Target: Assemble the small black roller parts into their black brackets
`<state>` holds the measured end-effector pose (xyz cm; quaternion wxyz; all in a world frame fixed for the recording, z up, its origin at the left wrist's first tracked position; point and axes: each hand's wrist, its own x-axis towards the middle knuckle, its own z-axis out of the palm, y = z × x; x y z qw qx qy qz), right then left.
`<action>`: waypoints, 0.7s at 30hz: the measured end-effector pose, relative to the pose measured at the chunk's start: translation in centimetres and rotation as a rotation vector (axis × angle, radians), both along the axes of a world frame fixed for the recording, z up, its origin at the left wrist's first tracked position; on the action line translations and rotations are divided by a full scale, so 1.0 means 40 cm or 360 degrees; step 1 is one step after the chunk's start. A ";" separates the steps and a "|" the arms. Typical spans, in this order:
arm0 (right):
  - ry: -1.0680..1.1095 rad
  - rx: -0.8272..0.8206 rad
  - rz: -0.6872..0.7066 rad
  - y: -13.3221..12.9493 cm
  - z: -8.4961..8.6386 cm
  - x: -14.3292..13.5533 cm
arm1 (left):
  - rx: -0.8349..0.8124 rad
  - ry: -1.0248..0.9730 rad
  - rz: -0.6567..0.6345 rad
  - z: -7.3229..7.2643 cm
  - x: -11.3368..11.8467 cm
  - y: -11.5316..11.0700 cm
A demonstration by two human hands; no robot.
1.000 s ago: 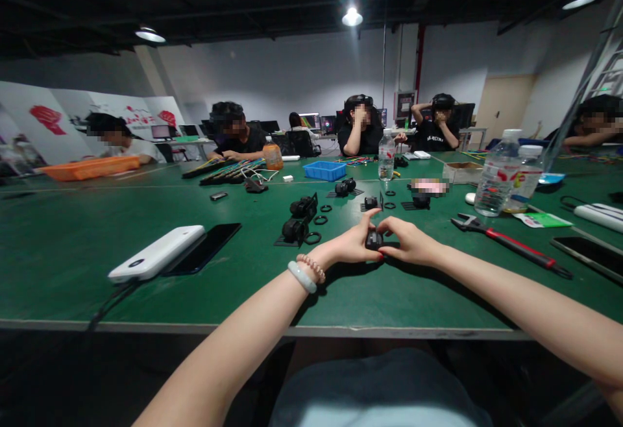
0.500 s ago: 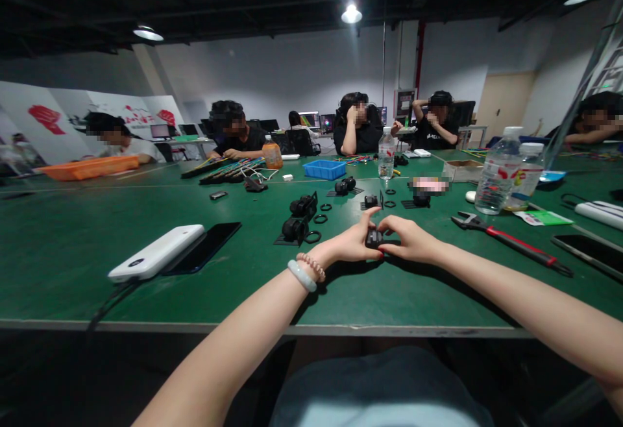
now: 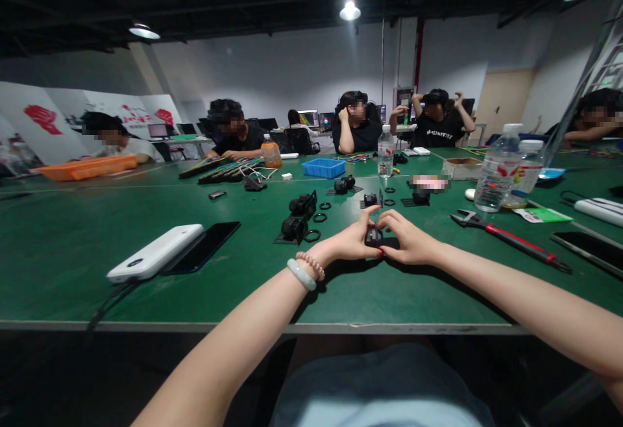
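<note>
Between my two hands is a small black part (image 3: 374, 237), low over the green table (image 3: 233, 297). My left hand (image 3: 351, 240) grips it from the left, thumb and fingers around its side. From the right, the fingertips of my right hand (image 3: 407, 237) pinch the same part. Left of my hands stand black assemblies (image 3: 294, 227) on flat bases, with black rings (image 3: 312, 235) beside them. Farther back are another black assembly (image 3: 344, 184), a smaller one (image 3: 370, 199) and one more (image 3: 420, 197) at the right.
A white power bank (image 3: 156, 253) and a dark phone (image 3: 207, 247) lie left. Right are an adjustable wrench (image 3: 511, 240), water bottles (image 3: 495, 170) and another phone (image 3: 588, 250). A blue tray (image 3: 324, 168) and an orange bottle (image 3: 270, 153) stand farther back. Several people sit across the table.
My hands keep their hold on the black part, almost unmoved. Across the table, a person at the right has raised a second hand beside the head. The view has shifted slightly.
</note>
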<state>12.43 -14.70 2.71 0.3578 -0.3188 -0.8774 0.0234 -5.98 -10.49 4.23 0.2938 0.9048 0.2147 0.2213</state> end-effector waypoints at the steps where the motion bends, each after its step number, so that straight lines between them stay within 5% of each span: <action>1: -0.0009 0.0012 0.0016 -0.001 0.000 -0.001 | -0.0003 -0.0003 0.0000 0.001 0.000 -0.001; 21: -0.0067 0.0198 0.0134 0.010 -0.011 -0.013 | -0.0005 0.0070 0.0037 0.016 0.005 -0.016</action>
